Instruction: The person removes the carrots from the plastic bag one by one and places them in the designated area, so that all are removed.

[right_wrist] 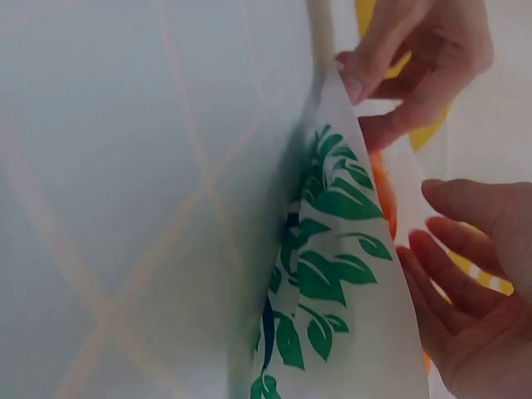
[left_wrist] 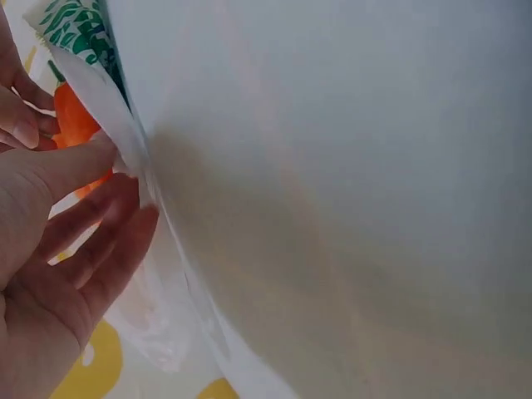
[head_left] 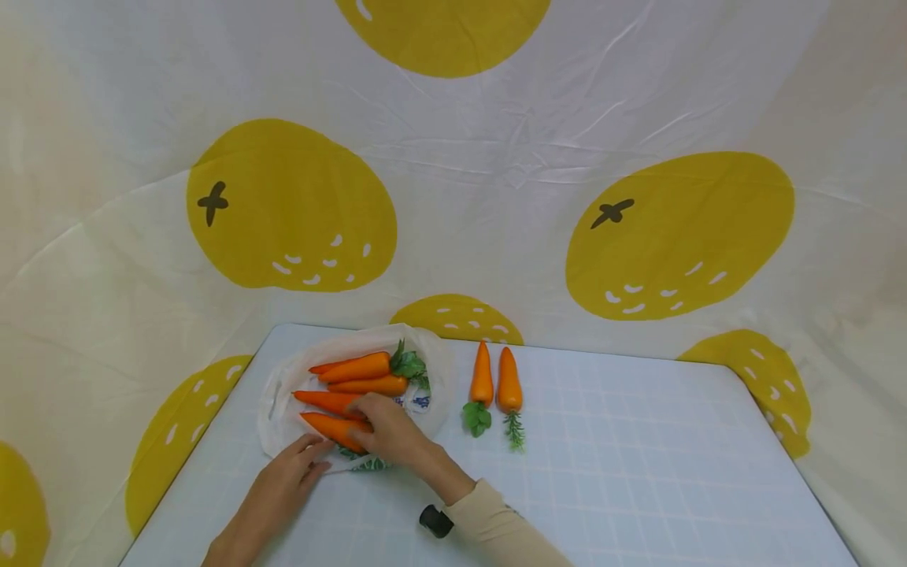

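Yellow printed fruit (head_left: pixel 290 209) stands out at 8, 10 and 12 o'clock in the head view, on a pale cloth (head_left: pixel 482 213) behind a faintly gridded table (head_left: pixel 638 472) at 6.

The carrots (head_left: pixel 360 368) look like smooth, softly glossy plastic. Around them, the printed bag (right_wrist: pixel 357 291) seems thin, slightly crinkled plastic. The bench (head_left: pixel 673 457) has a smooth, matt surface; behind hangs creased, faintly shiny cloth (head_left: pixel 489 197). The sleeve (head_left: pixel 499 524) is matt fabric.
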